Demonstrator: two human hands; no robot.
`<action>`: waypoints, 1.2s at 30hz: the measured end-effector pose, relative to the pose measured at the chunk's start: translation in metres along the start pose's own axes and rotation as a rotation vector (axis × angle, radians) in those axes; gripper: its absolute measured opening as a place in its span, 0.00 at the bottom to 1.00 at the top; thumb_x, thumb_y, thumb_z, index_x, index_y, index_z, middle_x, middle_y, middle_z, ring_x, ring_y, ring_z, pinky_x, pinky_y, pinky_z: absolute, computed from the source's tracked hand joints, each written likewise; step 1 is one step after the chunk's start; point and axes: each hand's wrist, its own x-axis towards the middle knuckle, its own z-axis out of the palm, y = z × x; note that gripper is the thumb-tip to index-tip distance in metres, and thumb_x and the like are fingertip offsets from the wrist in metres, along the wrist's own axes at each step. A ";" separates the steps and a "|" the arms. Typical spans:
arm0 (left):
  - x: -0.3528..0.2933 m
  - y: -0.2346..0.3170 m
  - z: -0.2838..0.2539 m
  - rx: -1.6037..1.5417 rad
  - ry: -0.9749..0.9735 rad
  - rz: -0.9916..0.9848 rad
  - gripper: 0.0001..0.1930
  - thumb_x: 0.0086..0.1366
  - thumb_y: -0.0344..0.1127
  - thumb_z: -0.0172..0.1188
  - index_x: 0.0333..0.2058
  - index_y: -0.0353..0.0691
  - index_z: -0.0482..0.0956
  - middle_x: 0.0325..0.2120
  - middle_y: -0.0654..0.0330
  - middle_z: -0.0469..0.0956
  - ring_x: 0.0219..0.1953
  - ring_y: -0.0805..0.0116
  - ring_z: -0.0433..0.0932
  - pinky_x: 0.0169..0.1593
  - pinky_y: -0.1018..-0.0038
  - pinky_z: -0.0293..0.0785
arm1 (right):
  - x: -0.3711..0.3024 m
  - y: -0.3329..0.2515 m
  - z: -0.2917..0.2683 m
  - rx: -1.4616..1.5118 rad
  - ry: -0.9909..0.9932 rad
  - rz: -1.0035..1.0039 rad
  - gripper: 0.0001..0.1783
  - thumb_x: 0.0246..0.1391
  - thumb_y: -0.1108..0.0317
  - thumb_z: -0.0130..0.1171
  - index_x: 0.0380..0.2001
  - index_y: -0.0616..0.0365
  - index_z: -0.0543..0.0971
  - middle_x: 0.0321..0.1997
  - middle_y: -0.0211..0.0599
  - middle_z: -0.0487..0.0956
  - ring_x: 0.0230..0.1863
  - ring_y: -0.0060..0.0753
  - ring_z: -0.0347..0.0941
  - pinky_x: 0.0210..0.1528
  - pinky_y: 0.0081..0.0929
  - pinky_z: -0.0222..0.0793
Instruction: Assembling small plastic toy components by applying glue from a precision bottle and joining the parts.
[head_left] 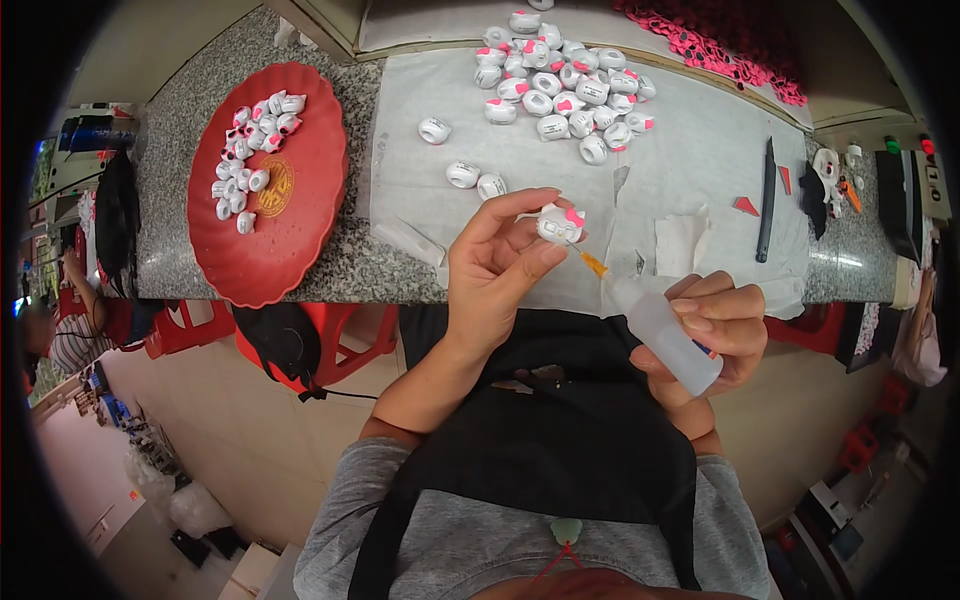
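Between thumb and fingers, my left hand (500, 262) pinches a small white cat-head figure (559, 226) with a pink bow. My right hand (722, 325) is wrapped round a translucent squeeze bottle (668, 338), which is tilted toward the figure. The bottle's thin tip with an orange part (594, 264) reaches close to the figure's lower edge; whether it touches, I cannot tell. Just beyond my left hand, two more white cat-head pieces lie on the sheet, one of them a white piece (491, 186) near my fingertips.
A heap of white cat-head pieces (570, 90) covers the far part of the white sheet (400, 150). Several finished-looking pieces sit on a red scalloped plate (325, 215) at left. A dark slim tool (767, 200), red scraps and crumpled paper (682, 243) lie right. Pink parts (715, 60) fill the back.
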 end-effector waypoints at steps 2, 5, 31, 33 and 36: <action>0.000 -0.001 0.000 -0.008 0.009 0.015 0.19 0.47 0.23 0.53 0.40 0.32 0.63 0.35 0.54 0.66 0.37 0.67 0.68 0.42 0.68 0.67 | 0.000 0.001 -0.001 0.004 -0.001 -0.018 0.25 0.18 0.76 0.69 0.26 0.58 0.70 0.28 0.35 0.66 0.22 0.27 0.65 0.22 0.19 0.64; 0.000 -0.002 0.000 -0.015 0.005 0.025 0.19 0.47 0.24 0.53 0.40 0.32 0.63 0.35 0.54 0.67 0.37 0.67 0.68 0.42 0.68 0.66 | 0.000 0.002 0.000 0.013 0.038 -0.023 0.24 0.18 0.76 0.69 0.26 0.58 0.70 0.29 0.35 0.66 0.22 0.26 0.64 0.21 0.19 0.63; -0.002 -0.003 -0.002 0.289 -0.092 0.174 0.17 0.46 0.19 0.51 0.38 0.31 0.66 0.38 0.55 0.64 0.41 0.69 0.64 0.43 0.76 0.61 | -0.001 0.000 0.002 -0.014 -0.038 -0.017 0.22 0.22 0.75 0.67 0.26 0.58 0.68 0.28 0.34 0.65 0.22 0.25 0.62 0.22 0.19 0.63; -0.002 -0.003 -0.001 0.308 -0.087 0.192 0.17 0.45 0.19 0.51 0.38 0.31 0.66 0.38 0.55 0.64 0.41 0.69 0.64 0.44 0.76 0.60 | -0.001 -0.001 0.002 -0.051 -0.073 -0.025 0.21 0.26 0.72 0.65 0.26 0.57 0.65 0.27 0.32 0.64 0.21 0.23 0.60 0.21 0.17 0.61; -0.001 -0.001 -0.002 0.305 -0.072 0.189 0.17 0.46 0.19 0.51 0.39 0.32 0.68 0.37 0.57 0.64 0.40 0.72 0.64 0.44 0.78 0.59 | 0.001 -0.001 0.002 -0.053 -0.074 -0.016 0.21 0.27 0.72 0.65 0.25 0.57 0.65 0.27 0.32 0.64 0.21 0.23 0.60 0.21 0.17 0.61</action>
